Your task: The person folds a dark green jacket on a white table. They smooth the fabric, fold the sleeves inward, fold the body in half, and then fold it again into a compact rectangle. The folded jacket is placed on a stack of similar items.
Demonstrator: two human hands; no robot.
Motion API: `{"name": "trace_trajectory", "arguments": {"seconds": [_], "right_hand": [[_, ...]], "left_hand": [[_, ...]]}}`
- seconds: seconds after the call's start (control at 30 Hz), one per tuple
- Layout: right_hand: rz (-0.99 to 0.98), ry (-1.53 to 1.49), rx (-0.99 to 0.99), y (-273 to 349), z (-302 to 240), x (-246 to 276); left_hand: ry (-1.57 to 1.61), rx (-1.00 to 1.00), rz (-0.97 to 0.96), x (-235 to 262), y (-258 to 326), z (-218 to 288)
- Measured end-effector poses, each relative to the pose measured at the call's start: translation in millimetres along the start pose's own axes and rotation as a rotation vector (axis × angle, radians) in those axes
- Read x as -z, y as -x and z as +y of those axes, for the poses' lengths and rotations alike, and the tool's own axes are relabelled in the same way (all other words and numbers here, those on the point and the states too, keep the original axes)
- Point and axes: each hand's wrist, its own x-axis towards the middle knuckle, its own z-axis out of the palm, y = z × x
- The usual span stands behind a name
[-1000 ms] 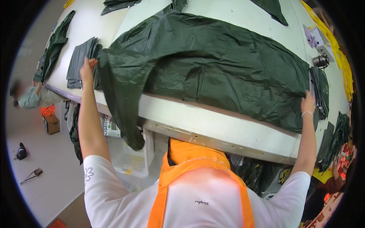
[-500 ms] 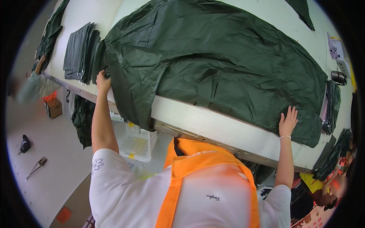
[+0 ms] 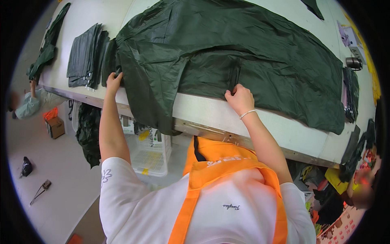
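Observation:
A large dark green garment point(image 3: 260, 49) of thin, slightly shiny cloth lies spread and wrinkled over the white table point(image 3: 205, 110). One long piece of it, looking like a sleeve, droops over the near edge at the left. My left hand point(image 3: 114, 80) pinches a bit of dark cloth at the garment's left side. Near the middle of the lower edge, my right hand point(image 3: 241, 99) has its fingers closed on the garment beside a folded strip or flap. The fingertips of that hand are partly hidden.
Left of the garment sits a stack of folded dark green pieces point(image 3: 83, 57). At the right are another folded stack point(image 3: 351, 93) and a dark cup point(image 3: 354, 63). Under the table stands a white plastic basket point(image 3: 154, 156). Co-workers are at both sides.
My right hand has gone from lying flat near the garment's right end to gripping its lower edge near the middle. My left hand stays at the left side.

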Motion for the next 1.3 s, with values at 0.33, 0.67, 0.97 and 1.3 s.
{"name": "trace_trajectory", "arguments": {"seconds": [0.33, 0.67, 0.97, 1.3], "right_hand": [[0.015, -1.899, -0.573, 35.1, 2.1, 2.9], [0.039, -1.322, -0.320, 48.5, 33.6, 15.1], [0.294, -0.751, 0.057, 50.5, 32.3, 9.0], [-0.022, -0.960, -0.695, 3.6, 48.3, -0.6]], "left_hand": [[-0.412, 0.046, 0.060, -12.1, 0.1, 12.6], [-0.514, 0.104, -0.028, -14.0, -13.9, 13.1], [-0.470, 0.062, -0.038, -9.5, -30.1, -17.5], [-0.198, 0.026, -0.122, -3.4, -43.7, -63.7]]}}
